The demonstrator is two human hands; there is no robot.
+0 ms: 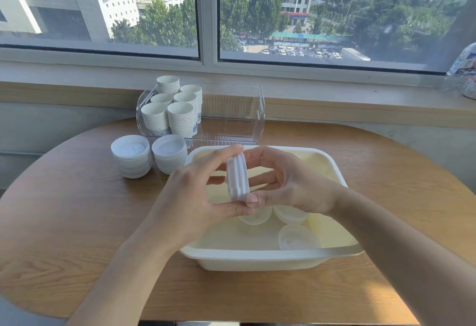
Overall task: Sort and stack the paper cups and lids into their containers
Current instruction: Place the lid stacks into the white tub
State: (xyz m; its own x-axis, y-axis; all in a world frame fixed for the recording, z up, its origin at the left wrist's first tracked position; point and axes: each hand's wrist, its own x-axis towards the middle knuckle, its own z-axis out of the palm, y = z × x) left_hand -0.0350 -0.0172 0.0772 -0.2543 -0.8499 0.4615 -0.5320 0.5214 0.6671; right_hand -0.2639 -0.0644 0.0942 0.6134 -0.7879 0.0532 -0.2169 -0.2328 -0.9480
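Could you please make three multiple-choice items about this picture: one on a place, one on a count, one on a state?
1. Where do the stacks of paper cups stand?
A. in the white basin
B. in the left part of the clear container
C. on the windowsill

2. How many stacks of lids stand on the table left of the basin?
A. two
B. four
C. none

3. How are the lids in the hands held?
A. flat on one palm
B. on edge, between both hands
C. by one hand only

Key: 1 B, the paper cups fill the clear container at its left. 2 A, two lid stacks stand beside the basin. 3 B, the left hand and right hand hold the lids upright.
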